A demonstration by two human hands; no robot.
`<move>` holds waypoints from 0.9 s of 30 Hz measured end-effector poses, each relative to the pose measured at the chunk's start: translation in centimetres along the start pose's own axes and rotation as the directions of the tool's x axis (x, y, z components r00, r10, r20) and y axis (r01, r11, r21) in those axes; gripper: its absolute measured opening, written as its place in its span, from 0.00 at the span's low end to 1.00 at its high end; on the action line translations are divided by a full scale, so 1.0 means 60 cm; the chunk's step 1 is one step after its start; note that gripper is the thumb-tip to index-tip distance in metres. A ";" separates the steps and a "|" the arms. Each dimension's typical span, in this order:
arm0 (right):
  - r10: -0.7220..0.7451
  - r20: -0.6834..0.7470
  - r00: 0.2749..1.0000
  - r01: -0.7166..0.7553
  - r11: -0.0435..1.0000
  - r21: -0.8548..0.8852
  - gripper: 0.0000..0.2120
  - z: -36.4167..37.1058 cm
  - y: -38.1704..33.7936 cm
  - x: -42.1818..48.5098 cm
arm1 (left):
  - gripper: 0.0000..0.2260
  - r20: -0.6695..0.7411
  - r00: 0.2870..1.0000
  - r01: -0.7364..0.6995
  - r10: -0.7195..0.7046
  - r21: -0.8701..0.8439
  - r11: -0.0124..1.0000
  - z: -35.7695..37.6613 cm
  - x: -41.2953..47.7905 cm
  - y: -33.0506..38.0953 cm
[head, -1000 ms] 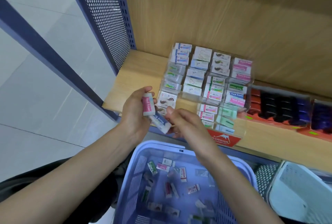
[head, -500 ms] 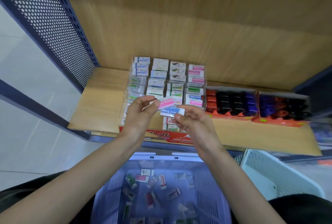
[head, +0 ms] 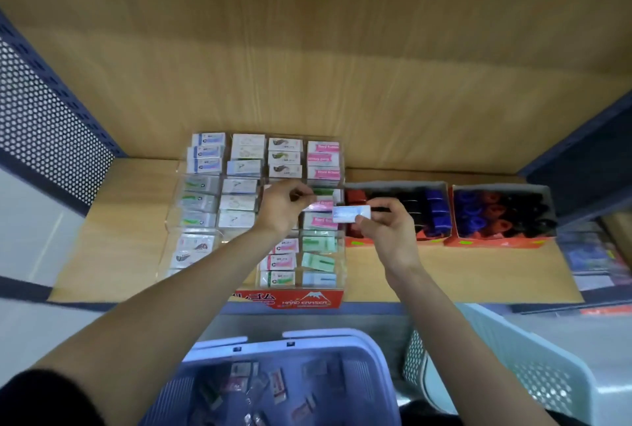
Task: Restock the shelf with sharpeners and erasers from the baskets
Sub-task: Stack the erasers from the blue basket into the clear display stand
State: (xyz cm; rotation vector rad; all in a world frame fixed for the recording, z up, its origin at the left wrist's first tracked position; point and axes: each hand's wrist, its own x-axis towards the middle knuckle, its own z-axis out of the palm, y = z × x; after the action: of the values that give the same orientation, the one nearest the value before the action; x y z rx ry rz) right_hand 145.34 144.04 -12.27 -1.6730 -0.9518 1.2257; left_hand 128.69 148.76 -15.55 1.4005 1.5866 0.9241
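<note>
1. Two hands are working over the wooden shelf [head: 444,275]. Standing on it are one clear display case [head: 307,300] holding four columns of erasers and, to its right, two orange boxes of sharpeners [head: 496,241], side by side.
2. Two baskets are sitting along the bottom of the frame: a blue basket [head: 290,343] at bottom centre with loose erasers too blurred to count, and a pale basket [head: 547,374] at lower right.
3. The left hand [head: 284,206] is hovering over the middle of the case, fingers curled, pinching the end of a pink eraser [head: 319,206] above the rightmost column. Blur is making the grip hard to read.
4. The right hand [head: 386,230] is pinching a white-and-blue eraser [head: 351,213] between thumb and forefinger at its right end, with the other fingers curled underneath.
5. That eraser is lying almost level at frame centre, over the gap between the case and the nearer orange box. Its long axis is running left to right and its free end is pointing at the left hand.
</note>
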 end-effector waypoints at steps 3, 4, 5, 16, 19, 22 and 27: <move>0.012 -0.019 1.000 -0.012 0.999 0.037 0.12 -0.005 0.006 0.012 | 0.03 0.027 0.999 -0.049 0.048 0.072 0.996 0.019 0.011 -0.008; 0.013 -0.029 0.999 -0.012 0.999 0.047 0.12 -0.008 0.009 0.015 | 0.03 0.037 0.997 -0.077 0.074 0.095 0.992 0.022 0.014 -0.008; 0.016 -0.038 0.999 -0.014 0.999 0.052 0.12 -0.010 0.011 0.015 | 0.02 0.054 0.992 -0.121 0.114 0.135 0.983 0.025 0.018 -0.008; 0.011 -0.019 1.000 -0.007 0.982 0.188 0.13 -0.013 0.019 0.022 | 0.05 0.172 0.899 -0.421 0.403 0.596 0.683 0.017 0.017 -0.022; 0.000 -0.002 1.000 0.001 0.973 0.230 0.12 -0.006 0.008 0.042 | 0.04 0.171 0.902 -0.419 0.398 0.572 0.705 -0.032 -0.002 -0.018; -0.097 0.079 0.992 0.099 0.994 -0.033 0.09 0.014 -0.018 0.072 | 0.05 0.161 0.937 -0.346 0.309 0.537 0.769 -0.088 -0.030 -0.017; -0.236 0.407 0.883 0.415 0.796 -0.440 0.09 0.073 -0.046 0.121 | 0.05 0.110 0.980 -0.193 0.163 0.386 0.902 -0.115 -0.102 -0.040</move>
State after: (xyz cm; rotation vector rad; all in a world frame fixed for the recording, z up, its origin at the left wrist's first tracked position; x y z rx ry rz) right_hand 142.55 152.51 -12.91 -1.6072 -1.8427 1.0808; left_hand 121.76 142.34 -14.30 1.8659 1.6692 0.6626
